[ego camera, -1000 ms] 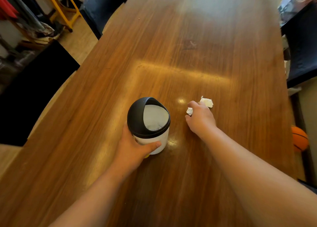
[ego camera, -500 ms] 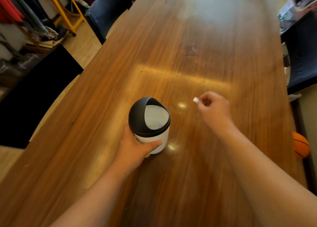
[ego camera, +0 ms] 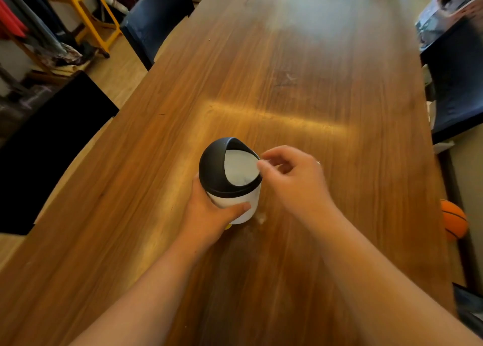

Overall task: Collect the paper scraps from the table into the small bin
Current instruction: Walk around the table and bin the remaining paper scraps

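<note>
Holding the small bin (ego camera: 230,186) steady, the left hand (ego camera: 209,215) is wrapped round its white body on the near side, thumb across the front, w/ the bin standing upright on the wooden table (ego camera: 300,58). Just right of the bin, the right hand (ego camera: 292,178) hovers at the rim of the black domed lid, thumb and forefinger pinched together right at the edge of the pale flap; can't tell whether a paper scrap sits in that pinch, too small and blurred, though a tiny white fleck shows at the far side of that hand. Judging by the task, any scrap here is near weightless, soft and crumpled, so it takes only a light fingertip pinch and will drift or cling rather than drop cleanly; best pushed well past the flap before letting go. The bin itself looks light plastic and top-heavy w/ that lid, prob. tips easily, hence the grip low on the body makes sense. Beyond the bin, the table runs on bare apart from a faint pale mark far up the middle, maybe a scratch, maybe paper, can't say. Right of the bin and off the table edge, an orange ball (ego camera: 453,223) lies on the floor.
</note>
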`<state>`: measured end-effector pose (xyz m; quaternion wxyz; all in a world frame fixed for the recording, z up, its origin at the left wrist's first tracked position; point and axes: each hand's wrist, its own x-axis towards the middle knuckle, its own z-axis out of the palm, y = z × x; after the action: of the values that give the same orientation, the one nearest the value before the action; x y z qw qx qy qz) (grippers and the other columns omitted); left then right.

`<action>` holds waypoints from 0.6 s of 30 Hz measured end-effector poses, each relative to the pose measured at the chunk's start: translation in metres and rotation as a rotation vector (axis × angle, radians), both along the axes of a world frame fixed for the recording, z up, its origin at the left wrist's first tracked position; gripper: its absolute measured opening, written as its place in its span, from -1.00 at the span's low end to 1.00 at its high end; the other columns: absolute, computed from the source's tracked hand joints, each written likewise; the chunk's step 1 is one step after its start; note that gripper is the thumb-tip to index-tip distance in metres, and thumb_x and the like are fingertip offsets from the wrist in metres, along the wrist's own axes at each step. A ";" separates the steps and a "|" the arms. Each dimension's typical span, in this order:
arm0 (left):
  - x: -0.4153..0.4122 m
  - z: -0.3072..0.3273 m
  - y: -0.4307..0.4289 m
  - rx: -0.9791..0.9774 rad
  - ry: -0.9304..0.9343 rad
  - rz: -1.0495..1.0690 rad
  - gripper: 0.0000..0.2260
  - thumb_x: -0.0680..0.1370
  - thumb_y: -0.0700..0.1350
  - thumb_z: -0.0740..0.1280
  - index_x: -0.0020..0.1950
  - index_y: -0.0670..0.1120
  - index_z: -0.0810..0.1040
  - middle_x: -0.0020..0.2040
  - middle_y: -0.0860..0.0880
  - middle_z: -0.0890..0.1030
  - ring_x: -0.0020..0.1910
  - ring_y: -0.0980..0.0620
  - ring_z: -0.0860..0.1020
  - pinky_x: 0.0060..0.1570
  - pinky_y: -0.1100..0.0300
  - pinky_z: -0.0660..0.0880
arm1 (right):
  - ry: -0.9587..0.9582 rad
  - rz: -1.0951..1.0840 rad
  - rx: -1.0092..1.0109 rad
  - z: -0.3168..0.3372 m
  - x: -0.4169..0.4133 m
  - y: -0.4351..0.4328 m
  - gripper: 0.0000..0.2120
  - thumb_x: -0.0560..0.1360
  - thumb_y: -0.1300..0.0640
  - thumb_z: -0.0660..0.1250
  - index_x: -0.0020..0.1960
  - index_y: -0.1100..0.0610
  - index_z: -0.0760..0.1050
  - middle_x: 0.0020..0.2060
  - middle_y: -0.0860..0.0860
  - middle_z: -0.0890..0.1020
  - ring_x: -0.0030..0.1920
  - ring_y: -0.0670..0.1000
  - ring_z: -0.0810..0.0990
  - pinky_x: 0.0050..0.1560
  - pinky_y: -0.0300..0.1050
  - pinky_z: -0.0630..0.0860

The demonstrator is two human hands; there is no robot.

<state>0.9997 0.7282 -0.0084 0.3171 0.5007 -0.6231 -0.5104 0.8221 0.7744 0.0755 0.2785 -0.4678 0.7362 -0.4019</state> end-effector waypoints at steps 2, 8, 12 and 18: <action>-0.001 -0.002 -0.005 -0.003 0.000 0.004 -0.04 0.22 0.06 0.70 0.54 0.08 0.31 0.36 0.11 0.55 0.32 0.15 0.54 0.22 0.01 0.60 | -0.008 -0.158 0.056 -0.022 -0.029 -0.006 -0.90 0.51 -0.02 0.37 -0.01 -0.05 0.61 -0.18 -0.14 0.64 -0.15 -0.17 0.61 -0.25 -0.31 0.49; 0.003 -0.008 -0.014 0.002 -0.015 0.015 -0.03 0.19 0.12 0.68 0.52 0.10 0.31 0.32 0.18 0.54 0.25 0.32 0.53 0.04 0.38 0.58 | 0.349 -0.241 0.442 -0.091 -0.099 -0.020 -0.61 0.48 0.00 0.35 0.30 0.00 0.46 0.18 0.06 0.50 0.14 0.12 0.50 -0.14 -0.09 0.49; 0.008 -0.010 -0.013 0.008 -0.030 0.030 -0.02 0.18 0.14 0.68 0.52 0.10 0.31 0.31 0.21 0.53 0.23 0.39 0.50 -0.03 0.47 0.54 | 0.478 -0.155 0.559 -0.108 -0.110 -0.027 -0.53 0.48 -0.01 0.36 0.37 -0.05 0.37 0.21 0.07 0.45 0.21 0.15 0.45 -0.09 -0.03 0.47; 0.013 -0.010 -0.003 0.019 -0.030 0.016 -0.03 0.19 0.13 0.68 0.52 0.11 0.31 0.34 0.17 0.53 0.28 0.26 0.52 0.16 0.16 0.58 | 0.477 -0.106 0.494 -0.116 -0.096 -0.019 -0.76 0.57 0.10 0.27 0.21 0.03 0.54 0.07 0.03 0.50 -0.03 0.08 0.52 -0.16 -0.05 0.54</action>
<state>1.0130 0.7248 -0.0188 0.3069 0.5162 -0.6191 -0.5060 0.7258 0.7550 -0.0409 0.1821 -0.4282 0.8789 -0.1050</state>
